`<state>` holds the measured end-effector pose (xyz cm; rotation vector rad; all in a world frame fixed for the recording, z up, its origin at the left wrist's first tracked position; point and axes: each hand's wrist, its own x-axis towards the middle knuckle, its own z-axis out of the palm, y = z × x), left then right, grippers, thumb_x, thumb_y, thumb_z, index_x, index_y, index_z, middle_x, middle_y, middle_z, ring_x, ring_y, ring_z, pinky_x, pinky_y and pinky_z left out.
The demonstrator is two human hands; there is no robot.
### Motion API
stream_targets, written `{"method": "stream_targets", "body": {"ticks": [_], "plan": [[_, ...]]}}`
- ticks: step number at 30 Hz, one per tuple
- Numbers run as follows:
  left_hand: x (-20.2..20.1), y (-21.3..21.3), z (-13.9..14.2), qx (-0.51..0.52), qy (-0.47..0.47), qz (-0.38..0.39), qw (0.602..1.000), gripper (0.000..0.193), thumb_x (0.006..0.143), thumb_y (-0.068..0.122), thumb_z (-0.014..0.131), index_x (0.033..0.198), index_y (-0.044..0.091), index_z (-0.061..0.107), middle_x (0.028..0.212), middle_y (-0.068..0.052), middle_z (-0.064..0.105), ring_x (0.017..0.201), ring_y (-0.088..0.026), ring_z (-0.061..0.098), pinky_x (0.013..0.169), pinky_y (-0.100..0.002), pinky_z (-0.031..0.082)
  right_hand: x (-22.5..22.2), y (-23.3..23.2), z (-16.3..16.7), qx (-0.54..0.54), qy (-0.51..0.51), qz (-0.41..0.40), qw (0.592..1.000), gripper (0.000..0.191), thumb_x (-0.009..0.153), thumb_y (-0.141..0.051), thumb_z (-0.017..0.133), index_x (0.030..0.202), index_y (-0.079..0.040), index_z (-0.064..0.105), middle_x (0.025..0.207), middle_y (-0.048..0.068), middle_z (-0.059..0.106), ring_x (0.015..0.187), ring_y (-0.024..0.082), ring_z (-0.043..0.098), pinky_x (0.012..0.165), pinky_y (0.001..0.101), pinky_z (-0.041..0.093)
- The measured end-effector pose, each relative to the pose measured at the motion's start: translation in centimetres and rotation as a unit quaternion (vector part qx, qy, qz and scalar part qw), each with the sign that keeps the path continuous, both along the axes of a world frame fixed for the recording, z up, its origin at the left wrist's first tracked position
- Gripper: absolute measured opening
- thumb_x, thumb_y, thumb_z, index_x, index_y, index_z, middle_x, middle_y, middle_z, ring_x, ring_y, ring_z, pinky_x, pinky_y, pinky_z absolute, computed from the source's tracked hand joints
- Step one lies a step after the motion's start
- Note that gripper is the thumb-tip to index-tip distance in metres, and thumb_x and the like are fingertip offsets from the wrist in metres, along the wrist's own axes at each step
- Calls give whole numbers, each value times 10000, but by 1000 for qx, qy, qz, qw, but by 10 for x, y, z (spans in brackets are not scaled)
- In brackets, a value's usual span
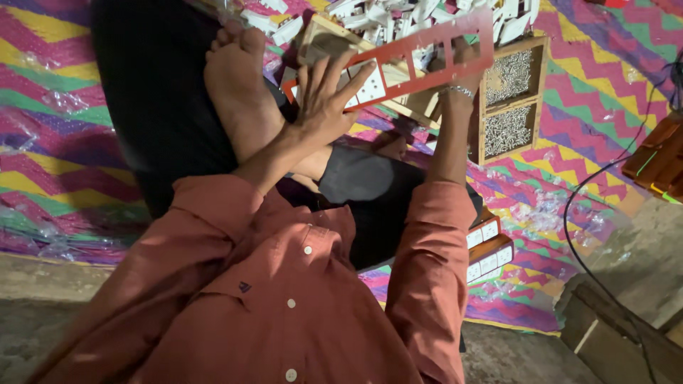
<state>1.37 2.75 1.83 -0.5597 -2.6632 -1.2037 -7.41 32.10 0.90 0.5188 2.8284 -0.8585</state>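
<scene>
My left hand [324, 96] is open, fingers spread and slightly bent, palm facing away, the forearm bare below a pushed-up sleeve. My right hand [462, 60] is raised on a straight forearm, fingers mostly hidden, a bracelet at the wrist. My bare foot rests crossed over my lap.
</scene>
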Motion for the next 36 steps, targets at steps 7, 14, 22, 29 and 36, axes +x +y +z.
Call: {"method": "stream_targets", "body": {"ticks": [7,14,22,29,36], "plan": [[-3,-3,4,-36,-10,45,998,958,713,161,900,1573,196,479,1576,-147,377,1363,-356,395,1044,-562,307,16,26,28,-168,188,-123,960,481,825,8,757,1273,-40,590,1089,176,653,826,253,667,682,388,574],[1,-4,-3,-55,22,20,998,936,735,173,906,1569,186,482,1569,-160,357,1358,-366,394,1035,-576,301,88,-49,45,-173,330,-1,928,420,874,67,803,1263,-6,666,1275,148,643,1128,248,683,947,366,602],[3,-6,-3,-62,-9,18,998,947,709,118,870,1575,188,494,1553,-142,402,1344,-358,414,1000,-546,321,92,-125,34,50,295,160,941,437,892,-196,840,1272,-36,692,1304,165,624,1254,387,583,1089,500,436],[3,-9,1,-63,44,4,997,903,720,102,859,1543,272,530,1539,-170,392,1327,-368,421,977,-521,331,94,-128,36,170,269,118,941,344,991,-268,775,1307,-140,728,1266,88,661,1136,281,573,1030,465,427],[5,-8,-1,-86,23,-6,996,912,704,91,853,1534,312,545,1485,-176,424,1251,-371,442,943,-508,336,93,-132,39,168,332,98,923,291,882,-313,831,1060,-105,732,1146,106,614,1104,303,557,952,460,404]]}}
